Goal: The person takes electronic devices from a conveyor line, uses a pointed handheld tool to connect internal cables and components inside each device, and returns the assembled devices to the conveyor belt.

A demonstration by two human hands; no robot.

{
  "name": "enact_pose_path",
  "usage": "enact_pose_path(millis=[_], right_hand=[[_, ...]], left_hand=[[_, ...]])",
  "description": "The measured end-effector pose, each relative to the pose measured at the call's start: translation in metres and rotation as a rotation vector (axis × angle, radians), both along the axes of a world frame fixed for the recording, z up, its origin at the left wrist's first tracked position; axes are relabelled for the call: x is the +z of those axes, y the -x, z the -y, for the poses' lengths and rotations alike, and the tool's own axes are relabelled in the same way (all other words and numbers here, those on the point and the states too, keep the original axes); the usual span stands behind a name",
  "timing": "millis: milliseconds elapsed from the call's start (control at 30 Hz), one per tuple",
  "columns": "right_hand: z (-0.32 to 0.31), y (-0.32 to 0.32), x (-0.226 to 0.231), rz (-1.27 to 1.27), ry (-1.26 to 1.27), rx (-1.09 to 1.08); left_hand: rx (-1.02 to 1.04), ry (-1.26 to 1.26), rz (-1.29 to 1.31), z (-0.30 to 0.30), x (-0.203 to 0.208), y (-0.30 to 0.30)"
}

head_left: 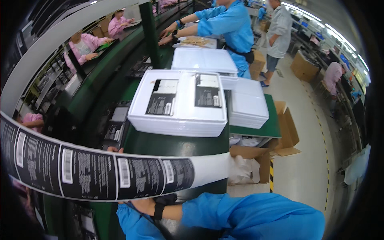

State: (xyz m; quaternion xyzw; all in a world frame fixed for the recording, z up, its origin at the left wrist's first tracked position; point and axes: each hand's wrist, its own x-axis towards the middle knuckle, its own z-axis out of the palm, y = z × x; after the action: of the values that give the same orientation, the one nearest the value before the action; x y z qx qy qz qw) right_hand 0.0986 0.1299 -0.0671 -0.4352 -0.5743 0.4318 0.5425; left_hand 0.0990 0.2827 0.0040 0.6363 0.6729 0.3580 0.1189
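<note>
A long strip of black printed labels (90, 172) on white backing curves across the front, close to the camera, and hides most of both hands. My right hand (143, 205), with a black band at the wrist, reaches under the strip's lower edge; its fingers are covered. My left sleeve (136, 226) rises from below, and that hand is almost wholly hidden. A few fingertips (115, 149) show above the strip, beside a dark flat device (116, 124) with a silver panel; I cannot tell which hand they belong to.
A stack of white trays (178, 126) holds two black-and-white flat packs (162, 97). More white trays (250, 102) stand behind and right. Open cardboard boxes (286, 132) sit lower right. A co-worker in blue (236, 24) reaches over the green line; people in pink sit across it.
</note>
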Motion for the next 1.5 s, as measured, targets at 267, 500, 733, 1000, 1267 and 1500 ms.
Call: enact_pose_path(millis=[267,500,733,1000,1267,1500], right_hand=[[0.003,-0.008,-0.010,0.150,-0.192,-0.048],[0.004,-0.006,-0.006,-0.141,0.061,-0.008],[-0.004,-0.011,0.004,-0.322,0.152,0.091],[-0.010,-0.019,0.031,-0.369,0.269,0.148],[-0.016,-0.019,0.040,-0.445,0.312,0.156],[-0.079,-0.065,0.027,-0.446,0.103,-0.167]], left_hand=[[0.244,0.009,0.051,0.042,0.012,0.073],[0.419,-0.033,0.172,0.069,0.007,0.108],[0.456,-0.069,0.334,0.068,-0.019,0.115],[0.429,-0.127,0.502,0.034,-0.053,0.121],[0.426,-0.286,0.703,-0.012,-0.068,0.137],[0.409,-0.521,1.199,0.066,-0.037,0.133]])
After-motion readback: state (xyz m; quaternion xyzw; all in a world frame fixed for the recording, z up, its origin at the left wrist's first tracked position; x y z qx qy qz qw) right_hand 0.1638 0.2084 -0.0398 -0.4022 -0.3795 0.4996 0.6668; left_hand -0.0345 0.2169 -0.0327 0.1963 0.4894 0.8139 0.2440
